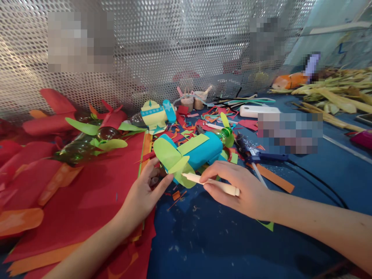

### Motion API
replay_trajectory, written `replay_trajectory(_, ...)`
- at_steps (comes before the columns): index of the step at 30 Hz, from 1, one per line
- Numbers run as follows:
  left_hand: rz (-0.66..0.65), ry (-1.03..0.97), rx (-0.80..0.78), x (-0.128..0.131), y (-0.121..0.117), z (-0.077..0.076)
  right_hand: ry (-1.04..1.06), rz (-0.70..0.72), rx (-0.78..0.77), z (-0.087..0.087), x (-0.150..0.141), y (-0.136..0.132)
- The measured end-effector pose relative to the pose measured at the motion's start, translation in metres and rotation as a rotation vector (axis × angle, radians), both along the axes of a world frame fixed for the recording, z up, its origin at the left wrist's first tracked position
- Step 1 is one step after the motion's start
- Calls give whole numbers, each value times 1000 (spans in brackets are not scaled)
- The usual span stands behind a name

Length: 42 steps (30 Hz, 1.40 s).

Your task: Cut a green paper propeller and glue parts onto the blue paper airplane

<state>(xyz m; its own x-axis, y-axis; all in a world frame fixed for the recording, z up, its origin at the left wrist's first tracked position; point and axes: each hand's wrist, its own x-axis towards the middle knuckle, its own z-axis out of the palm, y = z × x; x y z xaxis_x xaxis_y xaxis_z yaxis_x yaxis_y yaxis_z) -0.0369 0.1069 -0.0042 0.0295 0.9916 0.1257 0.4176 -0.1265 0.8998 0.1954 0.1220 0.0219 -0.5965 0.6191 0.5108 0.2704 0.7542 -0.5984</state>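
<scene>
A toy plane [197, 152] made from a bottle wrapped in blue paper, with light green paper wings and tail, lies on the blue table [221, 240] in the middle. My left hand [143, 192] rests at its tail end, fingers curled against the green tail pieces. My right hand [235, 186] is closed on a cream-coloured stick [212, 183], a pen or glue stick, whose tip touches the green tail.
Red and orange paper sheets [87, 201] cover the left side. Other bottle planes in red and green [87, 141] and yellow and blue [155, 114] lie behind. A blue glue gun [255, 155] with black cable sits right. Paper scraps, two small cups [193, 101], dried leaves [334, 93] and a perforated metal wall lie behind.
</scene>
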Motion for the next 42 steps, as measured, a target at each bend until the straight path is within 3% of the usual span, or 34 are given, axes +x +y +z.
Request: replay_trajectory(42, 0, 6, 7, -1, 1, -2, 25, -6, -11, 0, 1, -1)
